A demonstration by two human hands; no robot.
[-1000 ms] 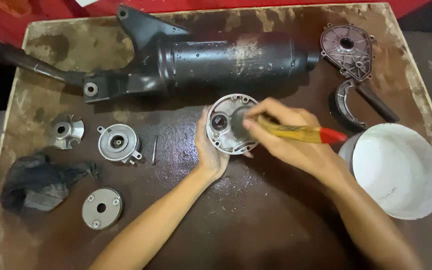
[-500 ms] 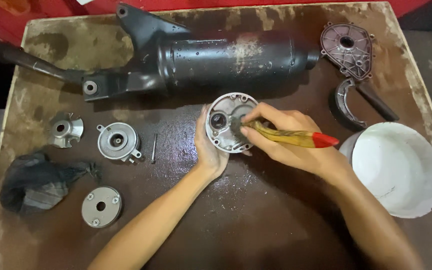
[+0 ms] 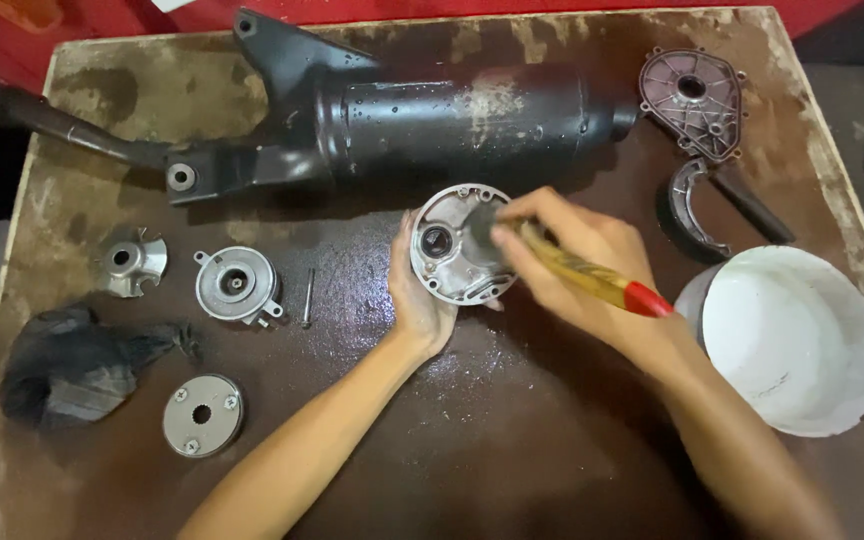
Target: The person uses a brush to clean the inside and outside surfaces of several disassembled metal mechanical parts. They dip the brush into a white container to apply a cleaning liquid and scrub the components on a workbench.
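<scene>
My left hand [image 3: 414,300] grips a round grey metal housing cover [image 3: 447,250] from its left side and holds it tilted over the wet brown board. In my right hand [image 3: 572,265] is a paintbrush [image 3: 592,280] with a yellow handle and red tip. Its dark bristles press into the upper right of the cover's hollow.
A long black engine casing [image 3: 432,120] lies across the back. At the right stand a white bowl [image 3: 792,340], a flat cast cover [image 3: 694,100] and a curved part [image 3: 690,205]. On the left lie a flanged round part [image 3: 237,285], a pin [image 3: 308,297], a small impeller [image 3: 130,262], a disc [image 3: 202,415] and a dark rag [image 3: 72,365].
The brush has moved up and right inside the cover, and its handle now slants more steeply down to the right. My left hand has kept its hold.
</scene>
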